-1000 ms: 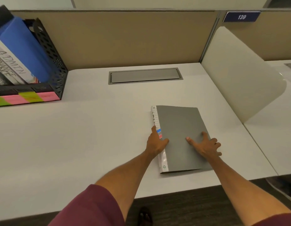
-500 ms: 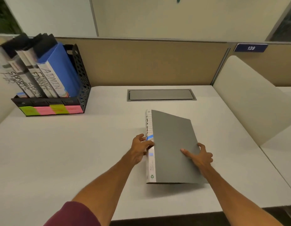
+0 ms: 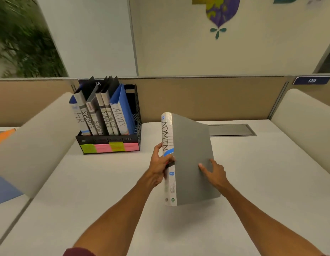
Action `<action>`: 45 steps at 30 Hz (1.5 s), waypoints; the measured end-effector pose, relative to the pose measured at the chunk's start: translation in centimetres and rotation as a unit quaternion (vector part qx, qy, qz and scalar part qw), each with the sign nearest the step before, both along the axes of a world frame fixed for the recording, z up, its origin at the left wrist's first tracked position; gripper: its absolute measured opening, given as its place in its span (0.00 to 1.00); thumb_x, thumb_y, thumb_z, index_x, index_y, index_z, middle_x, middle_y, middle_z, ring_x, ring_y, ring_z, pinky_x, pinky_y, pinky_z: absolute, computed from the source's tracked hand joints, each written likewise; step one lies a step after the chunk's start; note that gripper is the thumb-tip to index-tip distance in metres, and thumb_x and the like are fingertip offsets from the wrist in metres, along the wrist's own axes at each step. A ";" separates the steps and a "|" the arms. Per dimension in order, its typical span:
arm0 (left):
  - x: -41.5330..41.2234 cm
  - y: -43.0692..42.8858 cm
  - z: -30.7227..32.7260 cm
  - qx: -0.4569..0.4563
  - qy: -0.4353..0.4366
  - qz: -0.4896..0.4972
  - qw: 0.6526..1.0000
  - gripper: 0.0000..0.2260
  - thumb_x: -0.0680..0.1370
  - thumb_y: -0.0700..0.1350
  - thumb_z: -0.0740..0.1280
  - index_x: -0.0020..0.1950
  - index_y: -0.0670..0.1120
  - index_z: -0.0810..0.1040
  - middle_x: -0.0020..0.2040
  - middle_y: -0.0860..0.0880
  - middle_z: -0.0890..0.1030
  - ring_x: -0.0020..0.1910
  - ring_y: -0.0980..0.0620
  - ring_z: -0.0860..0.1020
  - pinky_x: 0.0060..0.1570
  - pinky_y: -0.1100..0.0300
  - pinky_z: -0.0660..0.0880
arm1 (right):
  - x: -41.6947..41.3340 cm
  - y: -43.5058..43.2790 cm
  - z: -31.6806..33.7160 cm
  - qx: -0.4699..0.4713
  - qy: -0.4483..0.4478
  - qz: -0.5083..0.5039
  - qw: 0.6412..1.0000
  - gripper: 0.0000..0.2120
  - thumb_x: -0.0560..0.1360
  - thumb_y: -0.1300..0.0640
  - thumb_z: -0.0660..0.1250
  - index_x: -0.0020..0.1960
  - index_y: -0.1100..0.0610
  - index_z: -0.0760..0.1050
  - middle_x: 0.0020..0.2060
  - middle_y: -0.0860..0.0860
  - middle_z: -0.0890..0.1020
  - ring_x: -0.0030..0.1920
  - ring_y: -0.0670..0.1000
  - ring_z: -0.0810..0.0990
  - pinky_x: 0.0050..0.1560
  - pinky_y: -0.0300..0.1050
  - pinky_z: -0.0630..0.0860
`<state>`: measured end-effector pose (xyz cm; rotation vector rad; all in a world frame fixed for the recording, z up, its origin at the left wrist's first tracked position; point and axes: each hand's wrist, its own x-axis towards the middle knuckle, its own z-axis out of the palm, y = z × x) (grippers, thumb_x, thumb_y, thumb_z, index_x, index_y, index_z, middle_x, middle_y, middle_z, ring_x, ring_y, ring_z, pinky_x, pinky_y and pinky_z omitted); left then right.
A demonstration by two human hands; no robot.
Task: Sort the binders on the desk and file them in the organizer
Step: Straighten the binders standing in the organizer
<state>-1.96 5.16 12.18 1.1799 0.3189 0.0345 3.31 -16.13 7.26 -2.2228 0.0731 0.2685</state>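
Note:
A grey binder (image 3: 192,145) with a white spine marked ADMIN is held up off the white desk (image 3: 97,196), tilted with its spine toward me. My left hand (image 3: 159,163) grips the spine around its middle. My right hand (image 3: 214,171) lies on the grey cover, thumb on top. The black mesh organizer (image 3: 136,115) stands at the back left of the desk. It holds several upright binders marked HR, SPORTS, FINANCE and a blue ADMIN binder (image 3: 121,111). Green, pink and yellow notes (image 3: 109,147) line its front.
A tan partition (image 3: 216,98) runs behind the desk, with a grey cable hatch (image 3: 232,130) at the back. Cream side dividers stand at the left (image 3: 31,141) and right (image 3: 308,122). A blue number plate (image 3: 311,80) reads 139.
The grey binder went from lying flat on the desk to lifted and tilted up, its ADMIN spine showing. My view has swung up and left, bringing the organizer into full sight.

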 end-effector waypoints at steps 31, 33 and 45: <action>1.4 17.5 10.2 0.520 -0.157 0.053 0.838 0.20 0.76 0.40 0.64 0.68 0.48 0.67 0.67 0.48 0.71 0.67 0.50 0.67 0.68 0.51 0.62 | 1.0 25.4 15.7 0.293 -0.165 0.167 0.927 0.37 0.72 0.63 0.72 0.72 0.47 0.55 0.58 0.47 0.72 0.56 0.48 0.75 0.42 0.35 0.76; 3.0 18.9 10.8 0.629 -0.127 0.074 0.763 0.20 0.78 0.43 0.64 0.70 0.47 0.66 0.70 0.46 0.69 0.73 0.46 0.62 0.73 0.45 0.52 | 2.1 25.9 16.0 0.302 -0.173 0.173 0.921 0.37 0.72 0.62 0.72 0.71 0.47 0.55 0.57 0.46 0.72 0.55 0.46 0.75 0.42 0.34 0.76; 11.2 24.7 11.7 0.869 0.027 0.018 0.495 0.26 0.82 0.58 0.49 0.78 0.51 0.53 0.79 0.47 0.46 0.78 0.45 0.40 0.65 0.31 0.30 | 9.6 30.5 16.1 0.321 -0.190 0.227 0.900 0.35 0.73 0.62 0.71 0.70 0.44 0.55 0.59 0.44 0.73 0.59 0.43 0.75 0.46 0.32 0.77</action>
